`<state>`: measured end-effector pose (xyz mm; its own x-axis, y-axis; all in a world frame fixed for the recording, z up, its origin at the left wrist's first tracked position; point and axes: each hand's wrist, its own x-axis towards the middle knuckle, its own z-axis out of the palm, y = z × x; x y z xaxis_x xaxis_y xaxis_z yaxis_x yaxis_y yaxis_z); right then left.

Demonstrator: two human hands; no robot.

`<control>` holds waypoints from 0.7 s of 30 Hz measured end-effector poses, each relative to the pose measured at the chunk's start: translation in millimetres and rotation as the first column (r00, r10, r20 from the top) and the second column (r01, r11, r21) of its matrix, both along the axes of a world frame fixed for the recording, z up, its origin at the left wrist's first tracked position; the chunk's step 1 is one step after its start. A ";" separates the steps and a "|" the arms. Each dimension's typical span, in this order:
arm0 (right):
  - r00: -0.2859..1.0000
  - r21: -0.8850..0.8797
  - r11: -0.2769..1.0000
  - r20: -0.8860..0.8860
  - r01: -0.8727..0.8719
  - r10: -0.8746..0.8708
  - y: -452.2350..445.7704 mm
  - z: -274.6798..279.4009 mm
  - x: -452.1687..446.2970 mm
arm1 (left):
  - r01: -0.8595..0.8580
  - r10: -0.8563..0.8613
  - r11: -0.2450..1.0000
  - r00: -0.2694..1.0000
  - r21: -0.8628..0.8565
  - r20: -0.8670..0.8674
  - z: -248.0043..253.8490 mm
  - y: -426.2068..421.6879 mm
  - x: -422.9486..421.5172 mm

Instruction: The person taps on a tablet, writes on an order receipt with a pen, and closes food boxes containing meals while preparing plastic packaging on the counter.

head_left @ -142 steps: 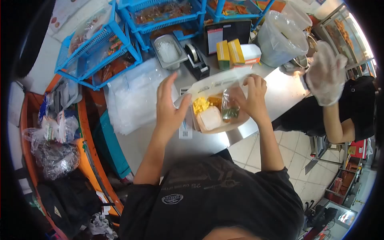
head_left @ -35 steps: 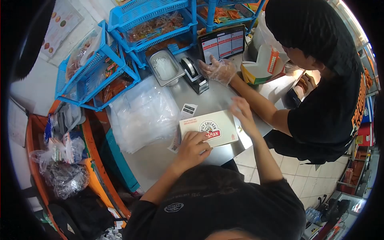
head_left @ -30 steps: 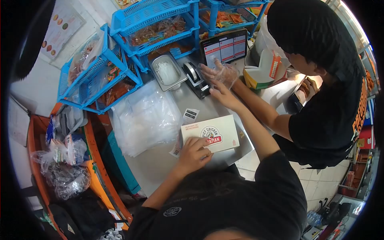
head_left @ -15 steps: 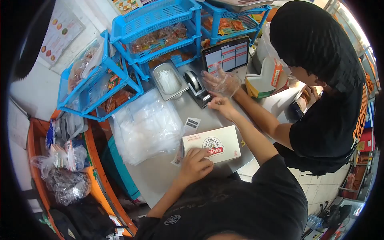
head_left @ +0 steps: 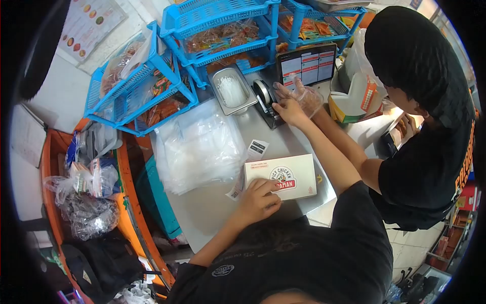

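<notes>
A closed white food box (head_left: 298, 175) with a round chicken logo lies on the metal counter (head_left: 202, 218). My left hand (head_left: 260, 201) rests on the box's near left corner, its fingers bent over the lid. My right hand (head_left: 290, 111) is at the black tape dispenser (head_left: 264, 99), fingers drawn together at its near end; whether tape is between them is too small to tell. Two printed slips lie left of the box, the upper slip (head_left: 257, 148) behind it and another partly under clear plastic bags (head_left: 197, 147).
Beside my right hand is a co-worker's gloved hand (head_left: 306, 99), near the tablet (head_left: 308, 63). The co-worker (head_left: 430, 152) stands at the right. A metal tray (head_left: 231, 88), blue baskets (head_left: 217, 55) and open cartons (head_left: 354, 99) line the back.
The open box seen earlier is now closed. My right hand has moved from the box to the tape dispenser, while my left hand stays on the lid. The co-worker has come in beside me.
</notes>
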<state>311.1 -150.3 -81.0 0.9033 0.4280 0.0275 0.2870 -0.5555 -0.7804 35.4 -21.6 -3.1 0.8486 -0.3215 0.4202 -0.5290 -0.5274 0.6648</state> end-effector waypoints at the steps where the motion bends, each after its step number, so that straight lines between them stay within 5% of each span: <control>1: 1.000 -0.056 0.998 0.006 -0.015 0.015 3.6 -2.4 5.1 | -0.005 0.005 1.000 1.000 -0.002 -0.003 -1.1 -0.2 -0.2; 4: 0.996 -0.257 0.963 0.017 -0.081 0.088 7.7 6.7 9.0 | -0.010 0.010 1.000 1.000 -0.007 -0.009 -3.1 0.1 -1.4; 8: 0.978 -0.428 0.880 -0.053 -0.207 0.204 4.6 111.1 -24.6 | 0.001 -0.001 1.000 1.000 -0.003 -0.013 2.6 1.2 -0.9; 11: 0.872 -0.622 0.760 0.251 -0.187 0.420 -17.0 74.3 -2.0 | 0.000 0.000 1.000 1.000 -0.005 -0.013 1.7 2.2 -0.8; 13: 0.880 -0.555 0.812 0.278 -0.180 0.385 -21.6 55.7 3.6 | -0.003 0.003 1.000 1.000 -0.010 -0.016 -0.2 1.6 -2.2; 15: 0.990 -0.209 0.968 -0.045 -0.141 0.134 -16.8 44.9 -0.7 | -0.001 0.001 1.000 1.000 -0.008 -0.022 -1.0 2.5 -1.9; 18: 0.787 0.237 0.948 -0.617 0.211 -0.021 -6.2 36.5 -15.2 | 0.005 -0.005 1.000 1.000 -0.017 -0.018 -2.1 3.4 -1.9; 21: 0.704 0.303 0.898 -0.711 0.320 -0.011 -18.9 27.0 -36.7 | -0.021 0.021 0.999 1.000 -0.031 0.008 -3.7 1.7 -2.4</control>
